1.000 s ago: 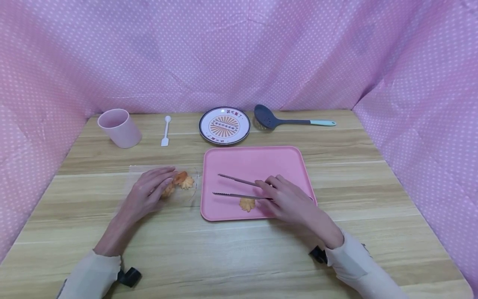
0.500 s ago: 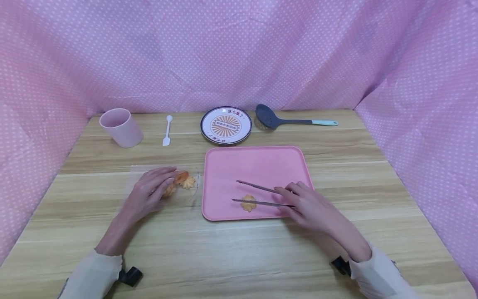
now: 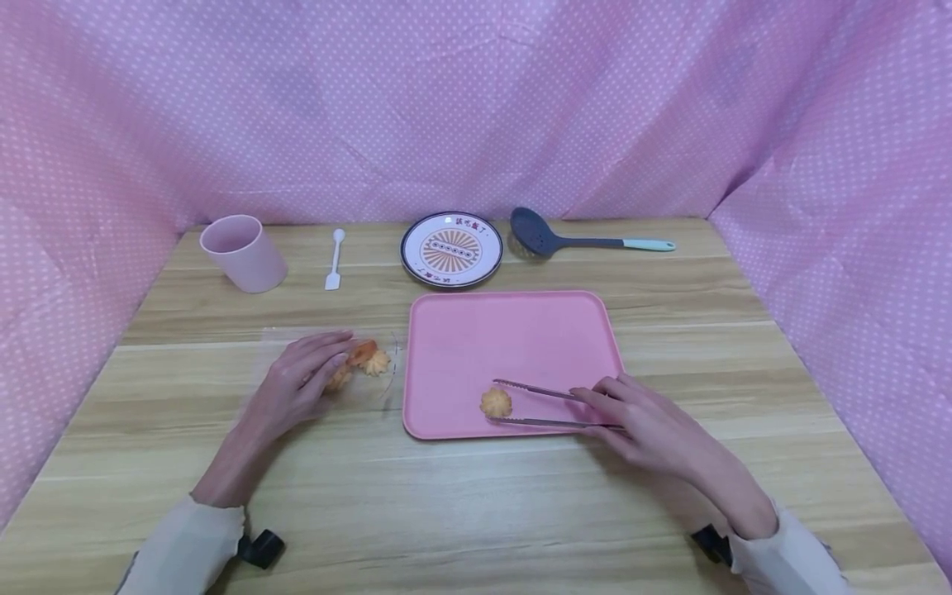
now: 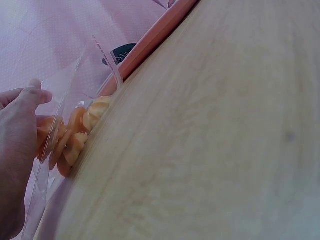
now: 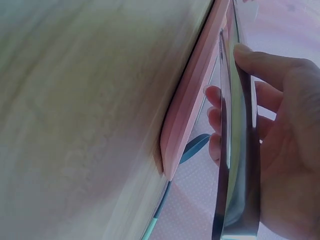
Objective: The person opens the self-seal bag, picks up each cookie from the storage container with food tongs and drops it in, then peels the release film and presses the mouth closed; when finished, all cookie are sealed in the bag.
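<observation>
In the head view my left hand (image 3: 297, 380) lies over a clear plastic bag (image 4: 67, 85) left of the pink tray (image 3: 513, 330). Thumb and fingers pinch the bag's film, as the left wrist view shows. Several golden cookies (image 3: 375, 362) are in the bag, partly hidden by the hand. My right hand (image 3: 650, 421) holds metal tongs (image 3: 537, 388) low above the tray's front right, thumb on one arm and fingers on the other. The tongs' arms are spread. Between their tips, on the tray, lies one flower-shaped cookie (image 3: 496, 402).
Behind the tray stand a patterned plate (image 3: 451, 250) and a dark slotted ladle (image 3: 531, 231) with a mint handle end. A pink cup (image 3: 249, 260) and a small white spoon (image 3: 335, 260) are at the back left. Pink dotted cloth (image 3: 476, 107) encloses the wooden table (image 3: 461, 512).
My right hand has drawn the tongs rightward and toward me, so their tips now flank the cookie on the tray. The left hand has stayed in place on the bag.
</observation>
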`<control>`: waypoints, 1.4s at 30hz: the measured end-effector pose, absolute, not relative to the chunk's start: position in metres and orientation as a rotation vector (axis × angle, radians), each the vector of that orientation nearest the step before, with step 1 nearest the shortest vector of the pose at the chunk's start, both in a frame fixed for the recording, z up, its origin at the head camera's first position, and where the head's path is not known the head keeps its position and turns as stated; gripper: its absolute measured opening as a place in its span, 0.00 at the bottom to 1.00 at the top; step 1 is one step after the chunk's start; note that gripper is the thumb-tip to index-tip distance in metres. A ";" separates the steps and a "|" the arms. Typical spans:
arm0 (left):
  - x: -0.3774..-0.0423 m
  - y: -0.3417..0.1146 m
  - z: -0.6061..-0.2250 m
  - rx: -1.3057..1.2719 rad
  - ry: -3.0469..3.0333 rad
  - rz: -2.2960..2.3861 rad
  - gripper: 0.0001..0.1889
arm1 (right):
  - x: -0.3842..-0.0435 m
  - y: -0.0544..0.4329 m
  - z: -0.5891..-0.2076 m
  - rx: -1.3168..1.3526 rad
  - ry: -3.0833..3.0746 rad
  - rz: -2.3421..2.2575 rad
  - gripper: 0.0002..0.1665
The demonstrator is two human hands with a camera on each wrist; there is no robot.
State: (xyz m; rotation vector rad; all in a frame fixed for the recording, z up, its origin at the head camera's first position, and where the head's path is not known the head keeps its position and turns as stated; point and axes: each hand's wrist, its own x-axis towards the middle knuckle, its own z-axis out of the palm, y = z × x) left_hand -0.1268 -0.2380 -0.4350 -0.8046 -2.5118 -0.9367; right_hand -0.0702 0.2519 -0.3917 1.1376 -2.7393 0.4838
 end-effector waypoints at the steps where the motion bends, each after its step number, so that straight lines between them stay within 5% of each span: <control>1: -0.127 -0.238 -0.435 -0.801 -2.518 -0.929 0.16 | -0.070 0.253 -0.392 1.140 -2.740 0.483 0.28; 42: -0.128 -0.238 -0.436 -0.805 -2.510 -0.926 0.15 | -0.093 0.239 -0.394 1.180 -2.699 0.435 0.23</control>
